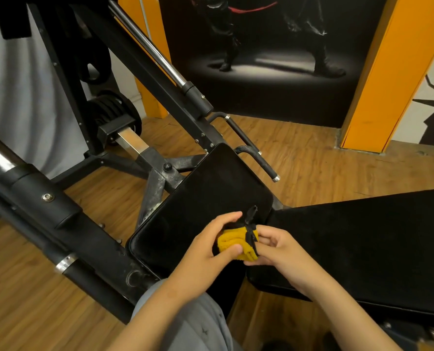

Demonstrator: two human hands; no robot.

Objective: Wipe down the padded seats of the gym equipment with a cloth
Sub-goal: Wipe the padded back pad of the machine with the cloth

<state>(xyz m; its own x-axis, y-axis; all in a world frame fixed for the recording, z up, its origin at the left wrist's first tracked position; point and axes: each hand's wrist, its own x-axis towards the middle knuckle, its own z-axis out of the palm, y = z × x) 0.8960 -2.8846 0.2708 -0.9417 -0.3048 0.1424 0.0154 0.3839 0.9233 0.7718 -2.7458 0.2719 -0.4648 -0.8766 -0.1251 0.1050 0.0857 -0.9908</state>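
A folded yellow cloth with black trim (233, 242) is bunched between both my hands, just above the near right corner of the black padded seat (200, 206). My left hand (210, 249) wraps the cloth from the left, thumb on its front. My right hand (279, 249) pinches its right edge with the fingertips. A black strap end sticks up from the cloth. A second black padded backrest (362, 249) lies to the right, touching the seat's corner.
A black steel machine frame (58, 219) with chrome guide rods (145, 44) runs diagonally on the left. Weight plates (114, 110) hang at the back. Two handles (256, 153) jut out beside the seat. Wooden floor, orange pillars (388, 79) and a dark wall poster lie beyond.
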